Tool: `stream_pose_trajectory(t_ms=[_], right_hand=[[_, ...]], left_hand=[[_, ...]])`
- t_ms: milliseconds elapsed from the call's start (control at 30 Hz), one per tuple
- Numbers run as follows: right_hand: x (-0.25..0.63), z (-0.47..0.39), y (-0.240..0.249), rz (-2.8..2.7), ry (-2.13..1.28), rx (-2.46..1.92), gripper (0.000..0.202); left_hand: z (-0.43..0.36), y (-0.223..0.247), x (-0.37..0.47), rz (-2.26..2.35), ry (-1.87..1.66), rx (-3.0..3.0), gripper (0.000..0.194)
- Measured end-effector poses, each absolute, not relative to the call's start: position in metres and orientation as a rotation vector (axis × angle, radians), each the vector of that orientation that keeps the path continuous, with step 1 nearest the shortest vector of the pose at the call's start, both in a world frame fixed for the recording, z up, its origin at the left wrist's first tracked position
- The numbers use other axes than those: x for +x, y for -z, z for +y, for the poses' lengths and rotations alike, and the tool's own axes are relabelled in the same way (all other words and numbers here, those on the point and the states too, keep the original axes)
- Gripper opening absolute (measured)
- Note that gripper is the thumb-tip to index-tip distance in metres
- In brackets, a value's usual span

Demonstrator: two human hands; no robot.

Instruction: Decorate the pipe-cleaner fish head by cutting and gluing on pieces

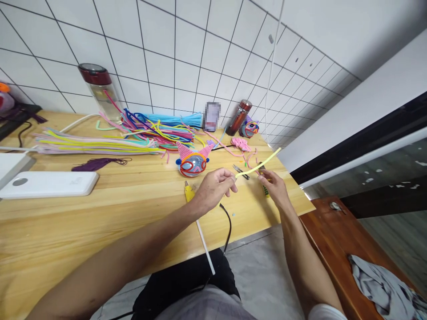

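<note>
My left hand (215,189) pinches one end of a pale yellow pipe cleaner (247,172), which slants up to the right. Along its middle, the fingers of my right hand (274,186) are closed. A dark tool with a green and yellow handle (266,191) shows partly behind that hand; whether it is gripped I cannot tell. Small thread snips (240,172) lie on the table between my hands. Beyond my left hand sits a clear round ornament (192,164) with pink pointed ears and red, orange and blue trim. A yellow glue gun (189,192) lies beside my left wrist, its white glue stick pointing toward me.
Bundles of coloured pipe cleaners (100,143) spread along the back. A glass bottle (103,93), a phone (211,116), a red-brown flask (239,118) and another decorated ornament (249,128) stand by the wall. A white power bank (50,183) and purple tassel (90,165) lie left. A black cable (229,224) crosses the front edge.
</note>
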State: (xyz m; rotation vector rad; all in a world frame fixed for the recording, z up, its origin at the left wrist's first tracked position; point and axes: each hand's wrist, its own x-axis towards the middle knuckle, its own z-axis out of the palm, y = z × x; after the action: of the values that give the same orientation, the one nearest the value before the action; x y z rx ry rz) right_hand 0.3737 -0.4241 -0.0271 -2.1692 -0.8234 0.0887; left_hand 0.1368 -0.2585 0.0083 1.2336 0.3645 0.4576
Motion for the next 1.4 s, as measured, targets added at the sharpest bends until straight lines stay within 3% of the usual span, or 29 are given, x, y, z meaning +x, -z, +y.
stream_pose_trajectory(t_ms=[67, 167, 300, 467, 567, 833, 1000, 1200, 1400], right_hand=[[0.340, -0.419, 0.020, -0.857, -0.345, -1.679, 0.054], [0.297, -0.405, 0.011, -0.837, -0.415, -1.389, 0.043], [0.272, -0.388, 0.010, -0.823, -0.287, -1.346, 0.025], [0.252, -0.385, 0.025, -1.025, 0.109, -1.471, 0.006], [0.249, -0.385, 0.028, -1.090, 0.178, -1.511, 0.008], [0.298, -0.373, 0.004, -0.685, -0.821, -1.319, 0.047], [0.289, -0.380, 0.009, -0.773, -0.494, -1.374, 0.039], [0.333, -0.388, 0.013, -0.668, -0.616, -1.360, 0.041], [0.420, -0.395, 0.012, -0.712, -0.107, -2.244, 0.046]], left_hand=[[-0.259, -0.007, 0.137, 0.353, -0.448, 1.226, 0.007], [-0.260, -0.005, 0.137, 0.355, -0.439, 1.221, 0.007], [-0.261, -0.003, 0.137, 0.341, -0.428, 1.212, 0.008], [-0.258, 0.001, 0.140, 0.363, -0.417, 1.172, 0.008], [-0.256, 0.002, 0.142, 0.384, -0.423, 1.172, 0.008], [-0.258, 0.005, 0.138, 0.310, -0.323, 1.386, 0.005], [-0.257, 0.011, 0.139, 0.355, -0.291, 1.399, 0.003], [-0.260, 0.017, 0.138, 0.265, -0.224, 1.422, 0.012], [-0.260, 0.017, 0.142, 0.306, -0.280, 1.316, 0.006]])
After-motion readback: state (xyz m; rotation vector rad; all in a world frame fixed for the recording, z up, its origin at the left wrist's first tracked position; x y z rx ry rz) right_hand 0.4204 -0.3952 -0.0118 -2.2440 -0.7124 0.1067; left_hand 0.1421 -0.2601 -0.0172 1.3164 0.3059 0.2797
